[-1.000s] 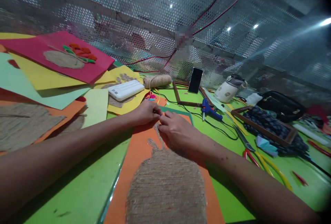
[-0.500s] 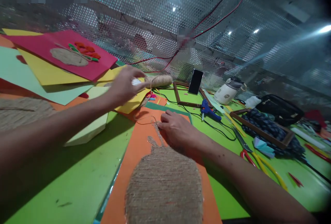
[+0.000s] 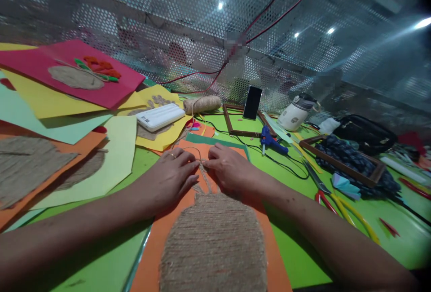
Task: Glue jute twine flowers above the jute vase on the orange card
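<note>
On an orange sheet [image 3: 279, 265] in front of me lies a large rounded shape [image 3: 213, 242] covered in rows of brown jute twine, with narrow twine loops rising from its top. My left hand [image 3: 171, 177], a ring on one finger, pinches at the tip of these loops. From the other side my right hand [image 3: 230, 168] presses its closed fingertips on the same spot. Between them runs a thin strand of jute twine [image 3: 195, 148], which leads back to the twine roll [image 3: 204, 104]. The fingertips partly cover the loops.
Coloured sheets with twine shapes lie at left, a white power bank [image 3: 160, 117] on one. A blue glue gun [image 3: 272, 141] with its cord, scissors [image 3: 319, 188], wooden frames [image 3: 357, 166], a phone [image 3: 252, 102] and a bottle [image 3: 296, 112] stand or lie at right. Perforated metal sheeting rises behind.
My left hand has come down from beside the twine roll to the loop tips, uncovering the power bank. My right hand stays at the loops. The view has shifted slightly.
</note>
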Tool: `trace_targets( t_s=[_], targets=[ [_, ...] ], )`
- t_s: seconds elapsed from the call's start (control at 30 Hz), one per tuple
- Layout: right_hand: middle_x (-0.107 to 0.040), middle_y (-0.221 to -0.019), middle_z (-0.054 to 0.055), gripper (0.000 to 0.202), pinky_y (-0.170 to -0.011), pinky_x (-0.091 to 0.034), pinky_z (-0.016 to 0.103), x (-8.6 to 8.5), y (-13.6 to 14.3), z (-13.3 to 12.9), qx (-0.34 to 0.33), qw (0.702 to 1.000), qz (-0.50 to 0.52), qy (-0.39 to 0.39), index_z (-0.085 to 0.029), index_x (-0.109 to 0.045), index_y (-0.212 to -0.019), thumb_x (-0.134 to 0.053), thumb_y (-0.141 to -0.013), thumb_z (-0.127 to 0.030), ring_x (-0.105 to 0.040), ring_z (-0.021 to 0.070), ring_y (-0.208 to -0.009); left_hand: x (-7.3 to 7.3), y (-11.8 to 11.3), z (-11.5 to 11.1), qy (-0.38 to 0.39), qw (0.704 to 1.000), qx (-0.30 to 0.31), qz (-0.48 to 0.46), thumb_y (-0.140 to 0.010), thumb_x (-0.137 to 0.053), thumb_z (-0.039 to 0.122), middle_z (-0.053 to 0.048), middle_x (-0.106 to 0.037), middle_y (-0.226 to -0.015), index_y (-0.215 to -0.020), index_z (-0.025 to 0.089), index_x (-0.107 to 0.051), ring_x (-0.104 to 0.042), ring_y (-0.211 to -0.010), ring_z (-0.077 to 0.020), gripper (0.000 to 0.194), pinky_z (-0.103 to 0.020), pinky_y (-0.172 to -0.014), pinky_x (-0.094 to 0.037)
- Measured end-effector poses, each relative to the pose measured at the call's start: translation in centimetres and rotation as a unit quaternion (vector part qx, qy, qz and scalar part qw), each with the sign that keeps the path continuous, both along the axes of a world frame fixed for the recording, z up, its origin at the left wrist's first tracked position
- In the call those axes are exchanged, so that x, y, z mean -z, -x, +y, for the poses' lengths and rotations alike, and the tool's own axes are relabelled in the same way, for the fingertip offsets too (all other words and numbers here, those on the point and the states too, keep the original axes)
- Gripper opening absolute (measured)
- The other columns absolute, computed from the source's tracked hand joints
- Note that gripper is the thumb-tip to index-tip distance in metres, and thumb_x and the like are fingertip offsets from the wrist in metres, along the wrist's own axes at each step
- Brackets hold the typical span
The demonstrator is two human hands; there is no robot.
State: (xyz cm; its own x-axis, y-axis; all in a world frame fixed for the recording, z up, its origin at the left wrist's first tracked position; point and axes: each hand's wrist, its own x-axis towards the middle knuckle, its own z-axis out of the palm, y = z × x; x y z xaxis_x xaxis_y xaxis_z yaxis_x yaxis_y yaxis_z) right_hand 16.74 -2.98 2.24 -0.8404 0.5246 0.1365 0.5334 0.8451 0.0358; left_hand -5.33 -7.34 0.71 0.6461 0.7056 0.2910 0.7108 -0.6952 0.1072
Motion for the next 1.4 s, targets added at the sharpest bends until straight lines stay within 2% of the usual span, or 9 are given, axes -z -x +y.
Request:
trace_targets(
  t_s=[0.1,0.3,0.6,0.67,0.8,0.97,1.17,1.3,1.4],
  targets=[
    [-0.057,-0.091,0.008,0.014,-0.068,-0.032,0.035,0.1,-0.2,-0.1,-0.003,1.0,0.001,-0.004,-0.016,-0.067,-0.087,-0.055,-0.095,-0.017,-0.044,0.0215,-0.085,0.0,-0.3,0.2,0.0,1.0,-0.008,-0.004,-0.105,-0.038,0.036,-0.011,-0.063,-0.107,-0.113,0.018,-0.066,-0.052,-0.096,-0.0262,0.034,-0.045,-0.088,-0.043],
    [-0.058,-0.088,0.009,0.016,-0.07,-0.033,0.035,-0.1,0.0,-0.6,-0.01,1.0,-0.006,-0.01,-0.016,-0.065,-0.083,-0.055,-0.095,-0.015,-0.042,0.0214,-0.084,0.5,-0.5,0.2,-0.043,0.999,0.0,0.005,-0.104,-0.04,0.035,-0.009,-0.062,-0.1,-0.112,0.019,-0.066,-0.05,-0.091,-0.0254,0.031,-0.041,-0.083,-0.04],
    [-0.062,-0.094,0.011,0.019,-0.074,-0.035,0.038,-0.2,0.2,-1.0,-0.014,1.0,-0.011,-0.026,-0.013,-0.065,-0.095,-0.047,-0.1,-0.013,-0.043,0.0228,-0.085,0.5,-1.1,1.0,-0.119,0.988,0.04,0.087,-0.093,-0.051,0.018,-0.012,-0.061,-0.089,-0.086,0.018,-0.067,-0.049,-0.085,-0.0282,0.018,-0.044,-0.074,-0.038],
    [-0.063,-0.096,0.012,0.019,-0.075,-0.037,0.038,-0.3,0.0,-1.0,-0.017,1.0,-0.009,-0.016,-0.012,-0.066,-0.098,-0.047,-0.1,-0.014,-0.044,0.0233,-0.087,0.5,-1.0,1.0,-0.13,0.986,0.047,0.093,-0.091,-0.054,0.017,-0.011,-0.06,-0.086,-0.081,0.019,-0.066,-0.049,-0.085,-0.0288,0.016,-0.044,-0.072,-0.038],
    [-0.065,-0.098,0.012,0.019,-0.08,-0.041,0.037,-0.8,-0.6,-0.5,-0.009,0.999,0.041,0.03,-0.014,-0.069,-0.093,-0.051,-0.098,-0.016,-0.05,0.0229,-0.091,0.3,-1.2,1.0,-0.131,0.985,0.06,0.094,-0.088,-0.056,0.015,-0.011,-0.059,-0.082,-0.079,0.019,-0.065,-0.049,-0.082,-0.0285,0.013,-0.044,-0.071,-0.038],
    [-0.065,-0.099,0.013,0.018,-0.082,-0.045,0.037,-1.0,-0.6,0.5,0.034,0.99,0.121,0.064,-0.012,-0.073,-0.101,-0.055,-0.098,-0.015,-0.054,0.023,-0.095,0.2,-1.4,1.1,-0.11,0.987,0.074,0.089,-0.089,-0.054,0.013,-0.011,-0.061,-0.083,-0.079,0.018,-0.067,-0.05,-0.082,-0.028,0.017,-0.045,-0.074,-0.04],
    [-0.063,-0.102,0.012,0.023,-0.083,-0.044,0.037,-0.2,-0.2,0.5,0.038,0.993,0.086,0.064,-0.015,-0.073,-0.092,-0.051,-0.101,-0.016,-0.049,0.0239,-0.099,0.2,-1.6,1.1,-0.107,0.988,0.085,0.075,-0.091,-0.049,0.014,-0.011,-0.062,-0.078,-0.078,0.019,-0.07,-0.05,-0.079,-0.0277,0.025,-0.047,-0.079,-0.04],
    [-0.063,-0.108,0.011,0.026,-0.085,-0.044,0.037,0.2,-0.3,0.6,0.033,0.993,0.091,0.064,-0.017,-0.073,-0.096,-0.048,-0.103,-0.018,-0.046,0.0235,-0.1,0.4,-1.5,0.9,-0.128,0.983,0.091,0.096,-0.095,-0.045,0.014,-0.011,-0.063,-0.08,-0.08,0.018,-0.071,-0.05,-0.08,-0.0269,0.029,-0.046,-0.079,-0.04],
    [-0.063,-0.114,0.01,0.024,-0.087,-0.044,0.038,0.4,-0.4,1.0,0.021,0.993,0.094,0.066,-0.018,-0.074,-0.101,-0.049,-0.102,-0.018,-0.046,0.0234,-0.1,0.9,-1.4,0.8,-0.14,0.985,0.066,0.077,-0.1,-0.042,0.018,-0.012,-0.065,-0.086,-0.089,0.014,-0.072,-0.052,-0.083,-0.0261,0.032,-0.044,-0.08,-0.042]
  ],
)
